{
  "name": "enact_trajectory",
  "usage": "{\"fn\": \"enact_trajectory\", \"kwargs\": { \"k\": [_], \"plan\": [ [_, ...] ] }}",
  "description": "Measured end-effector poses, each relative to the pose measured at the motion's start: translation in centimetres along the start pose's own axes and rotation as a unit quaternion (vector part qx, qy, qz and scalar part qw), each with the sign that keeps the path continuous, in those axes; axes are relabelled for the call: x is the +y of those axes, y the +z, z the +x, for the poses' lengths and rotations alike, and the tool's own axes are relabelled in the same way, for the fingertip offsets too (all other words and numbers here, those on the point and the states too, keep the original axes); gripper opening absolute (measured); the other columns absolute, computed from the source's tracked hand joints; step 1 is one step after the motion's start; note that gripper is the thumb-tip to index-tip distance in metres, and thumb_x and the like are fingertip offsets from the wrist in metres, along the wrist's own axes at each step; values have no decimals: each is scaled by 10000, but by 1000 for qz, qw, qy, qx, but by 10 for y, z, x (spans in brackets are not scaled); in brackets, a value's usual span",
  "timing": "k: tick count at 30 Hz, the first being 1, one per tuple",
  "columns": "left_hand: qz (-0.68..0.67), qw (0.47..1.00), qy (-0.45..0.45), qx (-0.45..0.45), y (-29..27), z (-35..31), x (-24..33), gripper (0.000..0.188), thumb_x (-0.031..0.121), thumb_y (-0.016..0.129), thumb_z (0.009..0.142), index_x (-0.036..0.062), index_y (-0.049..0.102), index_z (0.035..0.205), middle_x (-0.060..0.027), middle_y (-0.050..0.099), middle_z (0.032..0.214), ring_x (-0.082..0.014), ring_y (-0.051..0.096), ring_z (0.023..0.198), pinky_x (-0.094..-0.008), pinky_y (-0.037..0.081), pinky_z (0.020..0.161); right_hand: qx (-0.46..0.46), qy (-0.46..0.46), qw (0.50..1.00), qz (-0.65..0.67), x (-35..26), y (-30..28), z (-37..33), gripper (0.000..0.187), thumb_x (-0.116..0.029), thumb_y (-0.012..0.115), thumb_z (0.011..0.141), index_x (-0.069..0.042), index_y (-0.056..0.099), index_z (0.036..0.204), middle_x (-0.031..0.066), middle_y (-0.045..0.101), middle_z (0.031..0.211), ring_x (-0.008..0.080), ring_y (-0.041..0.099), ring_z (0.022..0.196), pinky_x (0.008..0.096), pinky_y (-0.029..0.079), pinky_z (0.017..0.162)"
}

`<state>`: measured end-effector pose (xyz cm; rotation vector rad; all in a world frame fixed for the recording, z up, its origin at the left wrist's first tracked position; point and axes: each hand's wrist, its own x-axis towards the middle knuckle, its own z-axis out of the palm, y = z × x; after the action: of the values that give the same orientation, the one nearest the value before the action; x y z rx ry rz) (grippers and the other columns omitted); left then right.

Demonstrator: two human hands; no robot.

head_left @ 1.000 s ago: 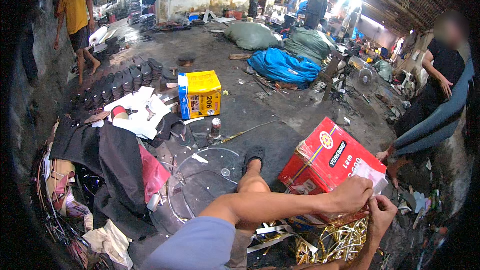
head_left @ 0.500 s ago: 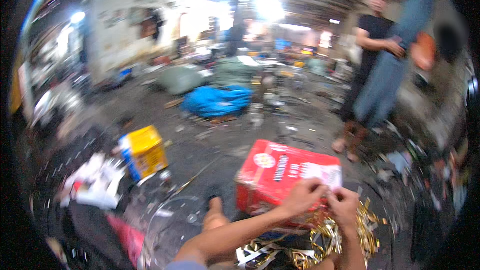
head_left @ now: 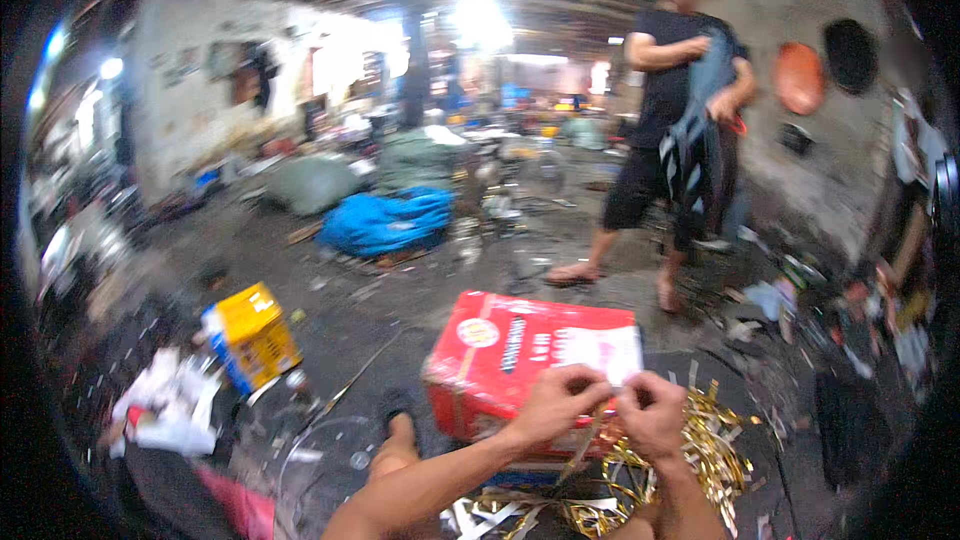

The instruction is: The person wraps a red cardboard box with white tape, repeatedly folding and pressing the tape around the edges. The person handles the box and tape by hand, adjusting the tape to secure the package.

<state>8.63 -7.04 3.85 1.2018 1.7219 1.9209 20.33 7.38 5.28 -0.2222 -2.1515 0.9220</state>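
Observation:
A red cardboard box (head_left: 490,340) with white print and a white patch on top stands in front of me. Above its near right corner, my left hand (head_left: 562,408) is closed in a pinch, and a thin gold strip (head_left: 577,455) hangs below its fingers. Close beside it my right hand (head_left: 652,418) is pinched too, its fingertips almost meeting the left ones; what lies between them is too small to make out. A tangled heap of shiny gold and white strips (head_left: 715,450) spreads beside and below the box, partly behind my right forearm.
To the left lie a yellow and blue box (head_left: 255,330) and crumpled white plastic (head_left: 175,405). Farther off are a blue bundle (head_left: 388,220) and grey-green sacks (head_left: 313,185). A person in black (head_left: 665,70) stands beyond the box, holding dark cloth. Scraps litter the floor at right.
The view has swung right, so the box and hands appear farther left. My fingertips have drawn slightly apart. The standing person has stepped sideways, and the long grey-blue cloth is now gathered up.

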Motion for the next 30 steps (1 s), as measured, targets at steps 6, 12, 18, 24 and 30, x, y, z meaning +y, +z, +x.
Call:
{"fn": "enact_trajectory", "kwargs": {
  "k": [6,12,18,24,30],
  "plan": [
    [56,996,-16,69,-6,-9,5,223,206,764,942,-4,786,1011,-78,779,877,-111,698,780,-294,564,726,41,-43,998,-38,-18,19,-3,53,-60,715,795,-12,693,800,113,666,667,207,656,564,361,513,543],
    [61,997,-4,43,-15,-9,6,206,177,728,941,-15,776,997,-44,764,850,-67,660,768,-282,554,695,21,-77,996,-32,-34,16,-1,54,-45,717,799,-17,672,806,128,673,722,254,683,594,376,528,555],
    [98,994,48,28,-16,-9,3,171,137,704,933,-29,665,920,-40,662,743,-55,555,714,-310,480,600,-8,-68,998,-12,-35,16,-2,62,-53,721,804,-11,677,813,112,662,712,217,647,569,347,501,542],
    [280,931,215,96,-14,-3,14,103,44,688,847,-5,616,902,-156,635,765,-288,680,700,-387,533,619,21,-78,996,-34,-22,20,4,119,-41,694,844,28,637,764,48,616,626,86,541,564,296,451,531],
    [-38,998,16,54,-30,5,-10,97,113,649,999,35,697,967,25,663,826,-68,593,699,-240,476,633,-36,23,996,80,-18,27,19,138,-86,694,903,28,688,826,-6,639,678,38,529,615,259,435,546]
  ]
}}
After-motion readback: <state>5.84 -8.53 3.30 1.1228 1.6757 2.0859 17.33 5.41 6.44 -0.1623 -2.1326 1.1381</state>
